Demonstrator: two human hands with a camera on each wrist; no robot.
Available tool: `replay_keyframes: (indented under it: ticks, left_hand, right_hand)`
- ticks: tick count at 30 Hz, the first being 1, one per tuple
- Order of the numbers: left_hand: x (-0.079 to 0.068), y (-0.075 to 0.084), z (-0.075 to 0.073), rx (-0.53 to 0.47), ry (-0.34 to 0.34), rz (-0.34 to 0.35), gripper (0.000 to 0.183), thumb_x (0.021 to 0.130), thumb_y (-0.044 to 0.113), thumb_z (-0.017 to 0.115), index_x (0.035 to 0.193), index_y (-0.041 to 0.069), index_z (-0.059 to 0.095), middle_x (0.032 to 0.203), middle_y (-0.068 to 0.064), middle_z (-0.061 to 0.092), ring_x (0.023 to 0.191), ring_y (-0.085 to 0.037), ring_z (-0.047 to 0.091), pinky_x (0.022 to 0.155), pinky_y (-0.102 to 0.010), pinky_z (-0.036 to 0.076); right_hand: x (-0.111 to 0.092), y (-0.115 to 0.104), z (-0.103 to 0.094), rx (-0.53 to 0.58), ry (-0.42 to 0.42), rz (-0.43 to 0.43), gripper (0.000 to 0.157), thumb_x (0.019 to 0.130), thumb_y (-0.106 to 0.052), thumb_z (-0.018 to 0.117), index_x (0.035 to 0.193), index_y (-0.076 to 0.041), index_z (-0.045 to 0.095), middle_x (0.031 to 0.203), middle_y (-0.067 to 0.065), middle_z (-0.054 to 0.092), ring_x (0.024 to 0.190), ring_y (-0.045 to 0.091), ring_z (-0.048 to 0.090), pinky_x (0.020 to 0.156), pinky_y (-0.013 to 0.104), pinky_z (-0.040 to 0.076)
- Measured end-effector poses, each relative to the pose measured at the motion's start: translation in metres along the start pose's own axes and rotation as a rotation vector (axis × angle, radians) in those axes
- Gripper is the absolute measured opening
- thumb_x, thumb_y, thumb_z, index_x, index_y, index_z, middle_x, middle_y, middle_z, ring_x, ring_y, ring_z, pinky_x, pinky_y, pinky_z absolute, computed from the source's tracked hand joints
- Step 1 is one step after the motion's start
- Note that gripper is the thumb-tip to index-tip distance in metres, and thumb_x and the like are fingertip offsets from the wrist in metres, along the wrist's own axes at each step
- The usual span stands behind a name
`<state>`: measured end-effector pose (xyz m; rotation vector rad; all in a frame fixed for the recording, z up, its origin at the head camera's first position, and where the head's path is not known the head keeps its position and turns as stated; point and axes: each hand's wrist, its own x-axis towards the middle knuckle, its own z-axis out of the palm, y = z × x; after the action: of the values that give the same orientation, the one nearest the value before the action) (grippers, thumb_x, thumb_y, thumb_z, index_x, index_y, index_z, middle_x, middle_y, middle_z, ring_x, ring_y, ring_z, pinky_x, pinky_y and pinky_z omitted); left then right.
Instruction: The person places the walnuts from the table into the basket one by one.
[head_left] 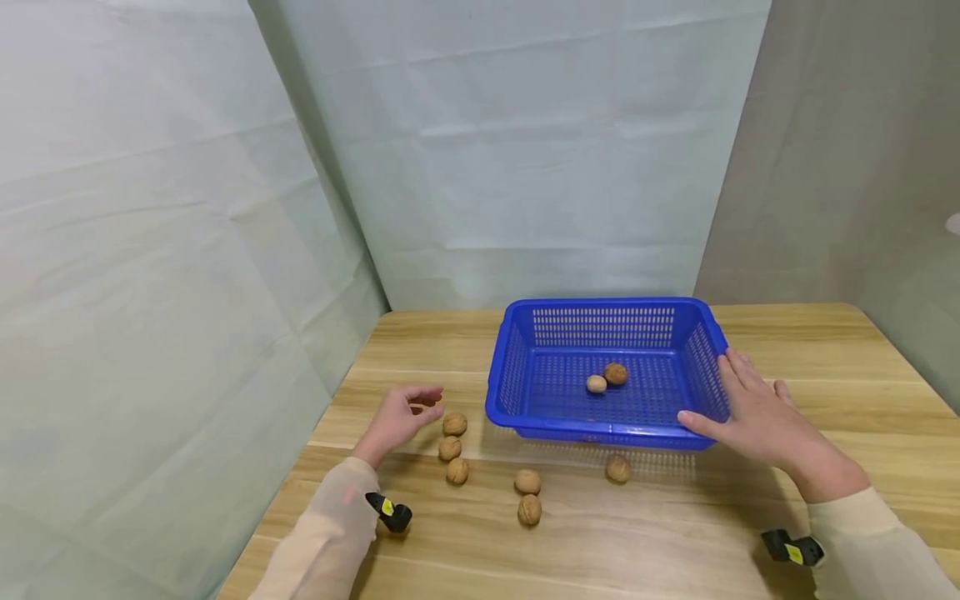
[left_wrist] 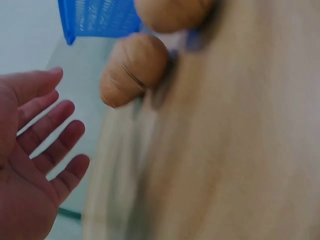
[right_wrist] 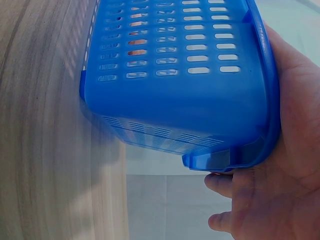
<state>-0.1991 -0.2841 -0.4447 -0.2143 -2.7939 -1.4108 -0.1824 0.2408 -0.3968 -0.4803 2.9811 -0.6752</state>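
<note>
Over the left part of the table, my left hand (head_left: 397,421) has its fingers loosely bent, with nothing between thumb and fingertips. Just right of it sits a walnut (head_left: 454,424), the farthest of three in a short row. In the left wrist view the spread fingers (left_wrist: 60,132) are apart from a nearby walnut (left_wrist: 135,69). My right hand (head_left: 765,421) rests on the near right corner of a blue plastic basket (head_left: 600,429), fingers extended along its right rim and thumb over the front rim. The right wrist view shows the palm (right_wrist: 300,130) against the rim.
Inside the basket lie a darker walnut (head_left: 616,373) and a smaller, paler nut (head_left: 596,384). Two more walnuts (head_left: 528,481) sit front of centre, and another walnut (head_left: 618,468) lies before the basket. Pale cloth (head_left: 540,167) hangs behind the wooden table (head_left: 585,550).
</note>
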Motion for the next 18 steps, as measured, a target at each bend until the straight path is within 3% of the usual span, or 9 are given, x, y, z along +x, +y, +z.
replay_keyframes:
  ticks: [8,18]
  left_hand:
    - [0.000,-0.018,0.011,-0.057,-0.075,0.037,0.043,0.083,0.013,0.077,0.120,-0.002,0.064,0.119,-0.018,0.064,0.111,-0.033,0.058,0.092,-0.049,0.047]
    - [0.003,-0.020,0.018,0.028,-0.098,0.066,0.043,0.080,0.013,0.079,0.118,0.000,0.066,0.117,-0.011,0.067,0.112,-0.026,0.059,0.096,-0.047,0.044]
  right_hand:
    - [-0.002,0.002,0.001,-0.002,0.003,0.000,0.113,0.086,-0.067,0.054,0.147,0.014,0.002,0.154,0.033,-0.004,0.142,0.044,-0.009,0.097,0.077,-0.002]
    - [-0.001,0.000,0.000,0.006,0.007,-0.001,0.113,0.086,-0.067,0.053,0.148,0.013,0.002,0.154,0.032,-0.004,0.142,0.044,-0.009,0.098,0.077,-0.001]
